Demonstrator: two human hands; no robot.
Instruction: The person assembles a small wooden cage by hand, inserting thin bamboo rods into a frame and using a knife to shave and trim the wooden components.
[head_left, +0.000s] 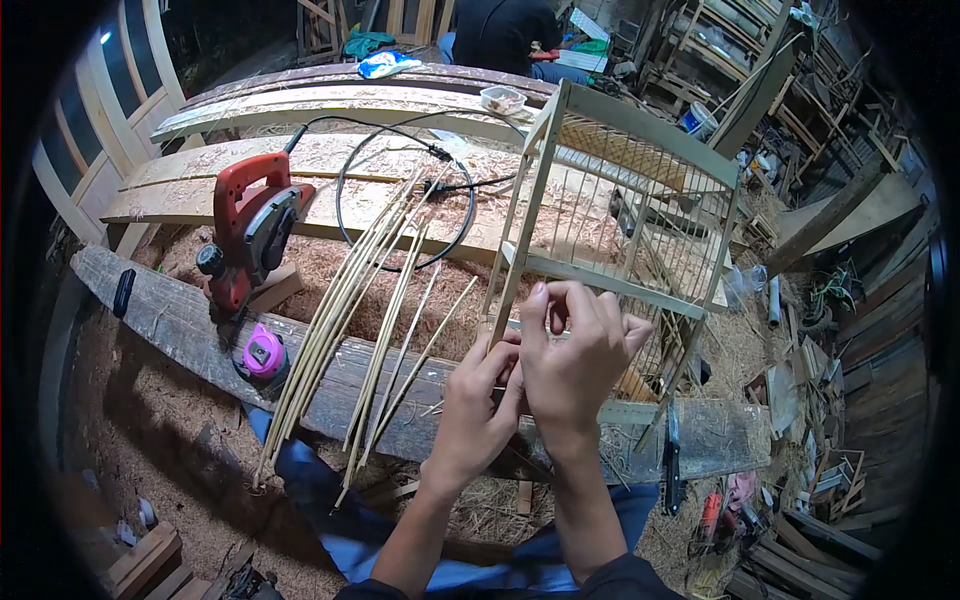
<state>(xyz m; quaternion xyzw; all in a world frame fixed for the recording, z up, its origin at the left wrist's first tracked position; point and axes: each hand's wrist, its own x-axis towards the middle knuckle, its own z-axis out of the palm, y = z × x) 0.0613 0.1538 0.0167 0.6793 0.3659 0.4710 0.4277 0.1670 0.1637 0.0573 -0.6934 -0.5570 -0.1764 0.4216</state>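
Note:
A wooden cage [537,185] with thin upright bars stands tilted in front of me, right of the middle. My left hand [475,405] is closed beside its lower left post, fingers curled. Next to it my right hand [578,365] is raised in front of the bars, thumb and fingers pinched together. Whatever either hand holds is hidden or too thin to make out. Left of my hands, a bundle of thin bamboo sticks [335,310] lies across the worn plank [170,312]. A knife [673,460] rests on the plank's right part.
A red electric planer [245,230] stands at left, its black cable [345,165] looped over wide boards [190,165]. Near it lies a pink tape measure [264,352]. A clear tub [502,100] sits farther back. Another person [500,35] sits beyond. Wood shavings cover the ground.

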